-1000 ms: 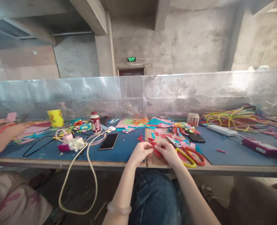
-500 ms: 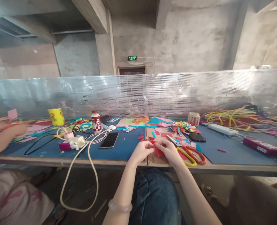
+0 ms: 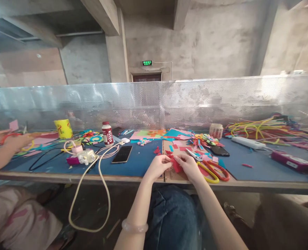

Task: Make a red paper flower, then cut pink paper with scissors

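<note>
At the blue table (image 3: 137, 166), scissors (image 3: 224, 169) lie just right of my right hand (image 3: 189, 166). It and my left hand (image 3: 156, 167) pinch red paper (image 3: 177, 167) between them. Little has changed, so I'm on the same piece.

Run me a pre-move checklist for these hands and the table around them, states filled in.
1. Red paper in hand: ok; the left hand and right hand both pinch it.
2. Folds in it neat: cannot tell; fingers cover part of it.
3. Scissors set down: ok; they lie on the table beside the right hand.
4. Pale cable kept on the table: not ok; a loop hangs below the front edge.
5. Bottle upright and capped: ok.
</note>
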Demonstrator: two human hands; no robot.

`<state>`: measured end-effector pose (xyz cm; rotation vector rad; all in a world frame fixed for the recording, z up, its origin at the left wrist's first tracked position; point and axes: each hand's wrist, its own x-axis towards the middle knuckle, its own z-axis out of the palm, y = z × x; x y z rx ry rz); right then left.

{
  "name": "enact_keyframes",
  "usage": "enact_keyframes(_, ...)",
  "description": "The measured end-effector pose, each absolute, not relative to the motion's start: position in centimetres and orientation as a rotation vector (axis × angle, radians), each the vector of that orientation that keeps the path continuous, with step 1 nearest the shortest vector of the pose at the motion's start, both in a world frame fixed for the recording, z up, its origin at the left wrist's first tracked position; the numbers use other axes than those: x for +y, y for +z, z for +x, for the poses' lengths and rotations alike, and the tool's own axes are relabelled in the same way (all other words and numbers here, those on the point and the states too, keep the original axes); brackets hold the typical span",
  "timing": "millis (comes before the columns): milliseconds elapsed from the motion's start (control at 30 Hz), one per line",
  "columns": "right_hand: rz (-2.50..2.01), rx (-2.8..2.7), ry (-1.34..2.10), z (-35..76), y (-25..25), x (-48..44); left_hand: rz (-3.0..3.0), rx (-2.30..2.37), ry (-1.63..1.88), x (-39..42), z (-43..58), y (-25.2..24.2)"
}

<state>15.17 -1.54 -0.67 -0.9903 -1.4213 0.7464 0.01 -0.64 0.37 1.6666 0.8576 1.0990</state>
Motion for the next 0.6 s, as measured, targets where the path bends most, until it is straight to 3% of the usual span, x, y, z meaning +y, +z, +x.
enact_keyframes(233,-0.967,-1.421,0.774,15.1,-0.6,-1.5,1.623,0.876,1.199,-0.8,0.3,0.7)
enact_keyframes(400,-0.993,-1.349,0.762,15.1,-0.7,-1.3,1.536,0.917,1.489,-1.7,0.7,1.8)
enact_keyframes(600,-1.005,-1.360,0.730,15.2,-0.6,-1.6,1.515,0.594,1.655,-10.7,0.9,6.7)
